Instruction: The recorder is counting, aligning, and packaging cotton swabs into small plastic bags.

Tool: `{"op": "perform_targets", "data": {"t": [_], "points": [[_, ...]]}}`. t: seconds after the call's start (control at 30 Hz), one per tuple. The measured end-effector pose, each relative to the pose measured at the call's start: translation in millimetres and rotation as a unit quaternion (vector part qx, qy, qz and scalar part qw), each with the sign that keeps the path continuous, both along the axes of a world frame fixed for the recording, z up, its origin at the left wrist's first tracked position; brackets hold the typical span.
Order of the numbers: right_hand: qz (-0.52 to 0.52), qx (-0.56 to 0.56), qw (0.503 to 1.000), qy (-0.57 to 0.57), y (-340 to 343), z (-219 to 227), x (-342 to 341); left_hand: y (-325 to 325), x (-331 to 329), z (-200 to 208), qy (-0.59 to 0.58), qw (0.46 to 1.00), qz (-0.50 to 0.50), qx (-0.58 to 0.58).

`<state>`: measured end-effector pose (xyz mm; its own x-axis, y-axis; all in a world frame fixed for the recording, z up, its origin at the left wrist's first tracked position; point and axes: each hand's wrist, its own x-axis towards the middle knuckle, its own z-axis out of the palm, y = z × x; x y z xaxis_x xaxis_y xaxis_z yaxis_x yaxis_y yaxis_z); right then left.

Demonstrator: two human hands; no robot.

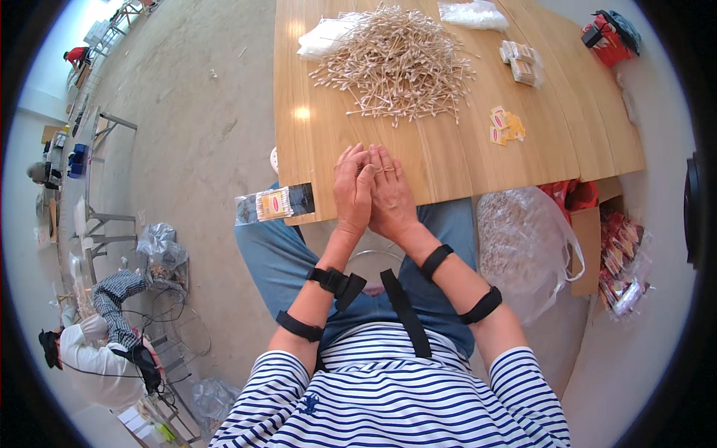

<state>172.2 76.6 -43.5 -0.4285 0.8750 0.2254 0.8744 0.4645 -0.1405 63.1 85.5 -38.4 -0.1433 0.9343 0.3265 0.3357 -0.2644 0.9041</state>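
My left hand (pixel 350 190) and my right hand (pixel 391 196) are pressed side by side at the near edge of the wooden table (pixel 448 168). The fingers of both are closed together and point away from me; whatever lies under or between them is hidden. Beyond them spreads a big loose heap of cotton swabs (pixel 403 63). To the left of my hands, a clear bag packed with cotton swabs (pixel 273 203) overhangs the table's corner. Small yellow and white labels (pixel 508 125) lie to the right.
Packed swab bundles (pixel 523 63) and clear plastic bags (pixel 473 14) lie at the far right. White plastic (pixel 326 37) sits left of the heap. A large clear sack (pixel 523 246) stands below the table's right side, beside a cardboard box (pixel 585 250). Another person (pixel 101 358) sits at the left.
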Motion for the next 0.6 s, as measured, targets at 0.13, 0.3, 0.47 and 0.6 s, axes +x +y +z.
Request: {"op": "perform_targets", "data": {"t": [0.13,0.3,0.47,0.6], "points": [[-0.02,-0.016,1.0,0.015,-2.8,0.4,-6.4,-0.1,-0.7,2.4,-0.009,1.0,0.006,-0.001],[-0.019,0.001,1.0,0.006,-2.9,-3.6,-6.8,-5.4,-2.0,5.9,-0.018,1.0,-0.005,-0.016],[-0.017,-0.008,1.0,0.016,-2.9,-2.9,-5.8,-6.3,1.9,8.0,0.022,1.0,0.0,-0.014],[-0.005,-0.043,0.998,0.048,-2.2,2.2,-5.4,-4.1,7.7,4.3,0.105,0.994,-0.007,-0.034]]}}
